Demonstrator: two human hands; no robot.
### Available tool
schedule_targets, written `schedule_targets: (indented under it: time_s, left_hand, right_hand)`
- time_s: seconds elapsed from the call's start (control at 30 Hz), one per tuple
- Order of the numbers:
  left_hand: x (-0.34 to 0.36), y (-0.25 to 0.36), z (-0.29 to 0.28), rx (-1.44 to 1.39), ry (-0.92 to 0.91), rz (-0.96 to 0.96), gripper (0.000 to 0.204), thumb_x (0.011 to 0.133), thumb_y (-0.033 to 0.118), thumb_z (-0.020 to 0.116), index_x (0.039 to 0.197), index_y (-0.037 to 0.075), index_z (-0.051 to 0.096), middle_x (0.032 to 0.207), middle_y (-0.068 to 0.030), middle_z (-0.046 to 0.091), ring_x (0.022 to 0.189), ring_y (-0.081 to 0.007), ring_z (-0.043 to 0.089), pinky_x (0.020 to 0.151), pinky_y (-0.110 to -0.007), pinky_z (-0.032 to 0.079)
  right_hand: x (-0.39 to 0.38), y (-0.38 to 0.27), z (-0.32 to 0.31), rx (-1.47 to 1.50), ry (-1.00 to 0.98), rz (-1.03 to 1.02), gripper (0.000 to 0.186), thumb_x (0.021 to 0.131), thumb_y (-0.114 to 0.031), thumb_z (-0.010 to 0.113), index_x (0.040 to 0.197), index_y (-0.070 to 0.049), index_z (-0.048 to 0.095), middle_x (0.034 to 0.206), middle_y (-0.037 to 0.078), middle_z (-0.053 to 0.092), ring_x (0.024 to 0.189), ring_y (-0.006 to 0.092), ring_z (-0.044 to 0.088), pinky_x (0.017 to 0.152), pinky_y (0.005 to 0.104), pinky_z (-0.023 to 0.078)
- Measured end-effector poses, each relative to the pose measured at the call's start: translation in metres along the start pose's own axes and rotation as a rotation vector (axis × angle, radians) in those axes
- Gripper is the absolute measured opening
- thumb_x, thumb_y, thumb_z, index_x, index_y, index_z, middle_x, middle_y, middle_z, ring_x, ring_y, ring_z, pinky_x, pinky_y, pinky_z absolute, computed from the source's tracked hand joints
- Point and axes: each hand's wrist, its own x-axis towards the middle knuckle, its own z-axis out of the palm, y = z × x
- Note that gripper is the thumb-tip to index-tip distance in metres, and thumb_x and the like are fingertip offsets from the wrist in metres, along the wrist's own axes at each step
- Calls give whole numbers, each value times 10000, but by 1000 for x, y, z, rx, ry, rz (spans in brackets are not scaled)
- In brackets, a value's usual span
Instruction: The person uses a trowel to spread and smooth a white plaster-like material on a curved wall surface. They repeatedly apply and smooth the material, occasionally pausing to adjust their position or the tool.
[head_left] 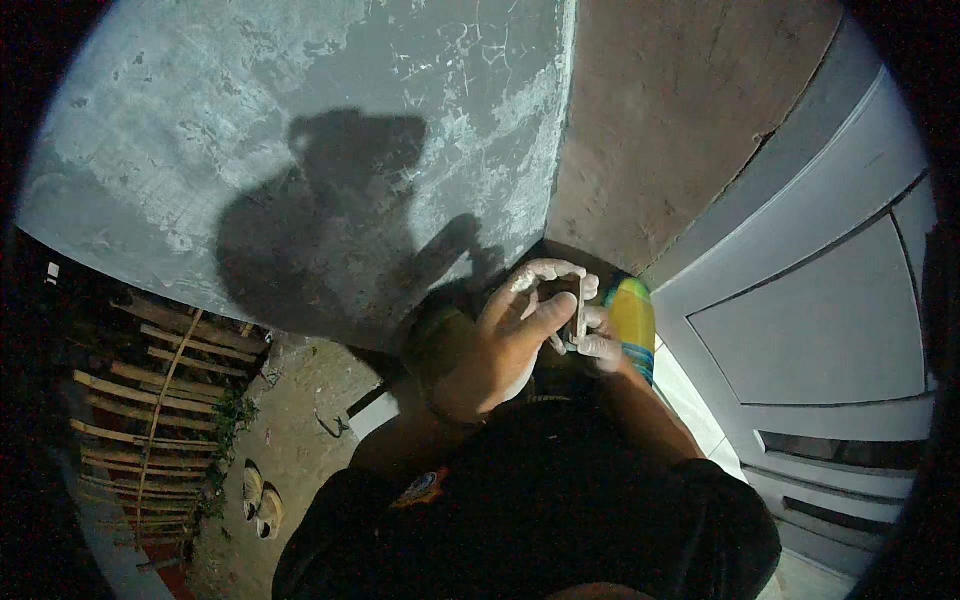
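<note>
My left hand (505,345) is curled in front of my chest, its thumb laid against a small, thin, flat brownish piece (579,312). The piece is seen nearly edge-on, so its kind does not show. From the other side, the whitened fingertips of my right hand (602,346) close on its lower part. White powder or paste coats the fingers of both hands. Behind the piece, the left palm is partly in shadow, and what lies inside it cannot be made out.
A patchy grey wall (170,170) meets a brown wall (680,120) in a corner ahead. At the right stands a grey panelled door (820,320). A bamboo slat fence (160,400) and a pair of sandals (262,500) are at the left. Yellow-green patterned cloth (632,315) covers my knee.
</note>
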Motion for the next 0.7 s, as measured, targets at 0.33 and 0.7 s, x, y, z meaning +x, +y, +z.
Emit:
schedule_targets:
  time_s: [0.33, 0.7]
  left_hand:
    - [18, 3, -39, 797, 254, -9, 264, 977, 176, 688, 1102, -55, 716, 968, -119, 750, 874, -165, 709, 811, -315, 563]
    - [90, -37, -96, 1014, 304, 228, 223, 966, 149, 658, 1103, -17, 714, 1068, -128, 759, 903, -199, 732, 857, -331, 556]
  right_hand:
    - [-2, -44, 21, -650, 243, 172, 251, 870, -77, 769, 1103, -14, 701, 1021, 75, 713, 965, 153, 637, 876, 308, 483]
    - [-38, -87, -24, -693, 772, 25, 293, 980, -166, 683, 1209, 12, 645, 986, 39, 651, 856, 127, 578, 770, 283, 465]
